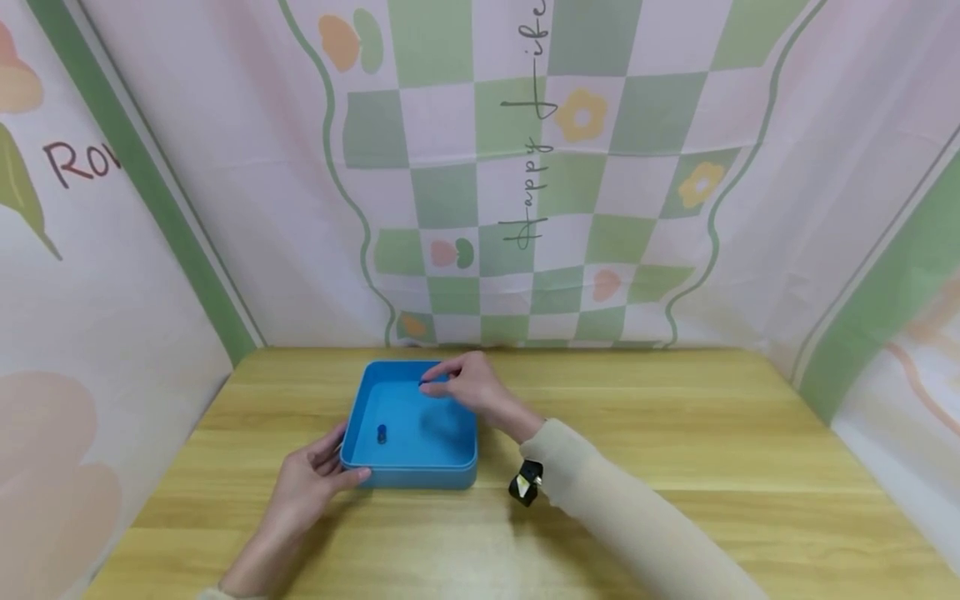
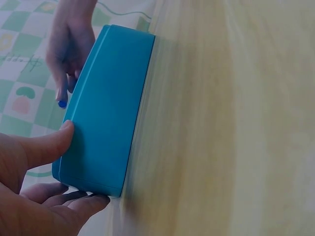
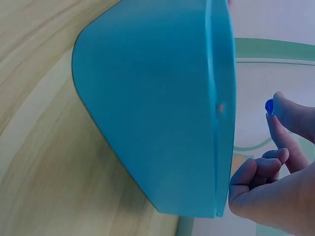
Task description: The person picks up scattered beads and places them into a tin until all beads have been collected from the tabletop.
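A shallow blue open box point(image 1: 408, 477) stands on the wooden table. My left hand point(image 1: 300, 492) grips its near left corner, thumb on the front wall and fingers along the left side. Over the box's far right part is my right hand point(image 1: 476, 387), pinching a small round blue piece point(image 3: 269, 106) between thumb and index finger; the other fingers curl in. Its exact kind is too small to tell. Inside the box, toward the near left, lies another small blue piece point(image 1: 382, 433) with a greyish lower end.
A small black device point(image 1: 527, 483) sits beside my right cuff. Behind the wooden table point(image 1: 675, 417) hangs a patterned cloth point(image 1: 510, 192) with green and white checks; cloth walls flank both sides.
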